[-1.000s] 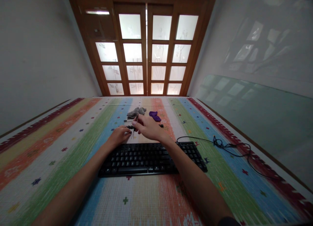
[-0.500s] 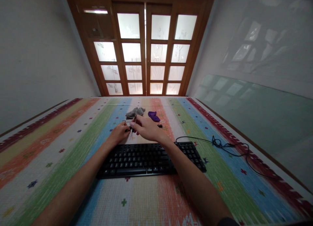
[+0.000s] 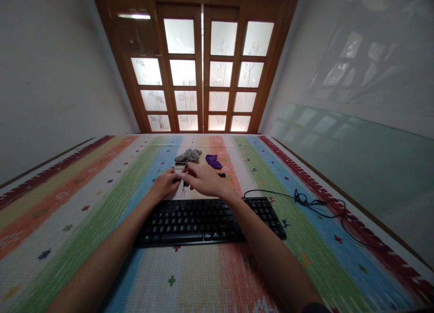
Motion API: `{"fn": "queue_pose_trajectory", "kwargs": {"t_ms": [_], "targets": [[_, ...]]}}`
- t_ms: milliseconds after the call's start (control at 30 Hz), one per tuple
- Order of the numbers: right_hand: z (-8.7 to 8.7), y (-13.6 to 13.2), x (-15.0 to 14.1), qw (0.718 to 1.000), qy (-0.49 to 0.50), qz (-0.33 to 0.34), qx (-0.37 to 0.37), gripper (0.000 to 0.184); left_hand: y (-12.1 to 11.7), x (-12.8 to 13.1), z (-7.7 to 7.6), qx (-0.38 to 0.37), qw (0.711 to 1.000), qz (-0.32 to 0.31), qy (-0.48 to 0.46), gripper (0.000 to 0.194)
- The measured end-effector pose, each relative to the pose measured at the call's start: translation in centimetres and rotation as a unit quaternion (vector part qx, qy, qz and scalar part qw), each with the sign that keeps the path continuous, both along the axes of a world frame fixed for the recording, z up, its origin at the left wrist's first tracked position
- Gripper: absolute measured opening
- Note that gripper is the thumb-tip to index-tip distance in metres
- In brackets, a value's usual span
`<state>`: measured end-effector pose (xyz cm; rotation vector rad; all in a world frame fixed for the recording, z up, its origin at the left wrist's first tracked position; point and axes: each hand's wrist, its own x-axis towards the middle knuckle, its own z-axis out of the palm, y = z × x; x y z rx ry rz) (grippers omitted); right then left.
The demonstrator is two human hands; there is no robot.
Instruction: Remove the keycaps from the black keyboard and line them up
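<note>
My right hand (image 3: 203,177) pinches a slim tool (image 3: 183,186) beyond the keyboard; its thin wire prongs point down, like a wire keycap puller. Close beside it, on the left, my left hand (image 3: 166,183) has its fingers curled in around a small black piece, perhaps a keycap, mostly hidden by the fingers. The fingertips of both hands nearly meet. Under my forearms lies a black keyboard (image 3: 193,222), its right part partly covered by my right arm. Small black keycaps (image 3: 221,175) rest just past my right hand.
Past my hands lie a crumpled grey cloth (image 3: 188,156) and a purple cloth (image 3: 213,161). The keyboard's black cable (image 3: 315,201) runs in a tangle to the right. A striped tablecloth (image 3: 84,209) covers the table, between walls and a glazed wooden door (image 3: 202,69).
My right hand has shifted slightly down and to the left, and the wire prongs with it. My left hand stays nearly in place.
</note>
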<state>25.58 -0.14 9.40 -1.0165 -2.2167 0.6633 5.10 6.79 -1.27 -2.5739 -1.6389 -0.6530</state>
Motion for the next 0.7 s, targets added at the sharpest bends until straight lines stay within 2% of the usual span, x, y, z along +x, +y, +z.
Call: {"fn": "queue_pose_trajectory", "kwargs": {"t_ms": [200, 467, 700], "targets": [[-0.5, 0.8, 0.8, 0.999, -0.001, 0.034, -0.001, 0.013, -1.4, -1.2, 0.7, 0.019, 0.999, -0.017, -0.046, 0.016], [-1.2, 1.1, 0.5, 0.990, -0.064, 0.110, -0.064, 0.016, -6.3, -1.5, 2.3, 0.003, 0.986, -0.105, -0.126, 0.018], [-2.1, 1.1, -0.1, 0.987, -0.073, 0.132, -0.060, 0.015, -8.9, -1.2, 1.8, -0.050, 0.978, -0.135, -0.149, 0.019]]}}
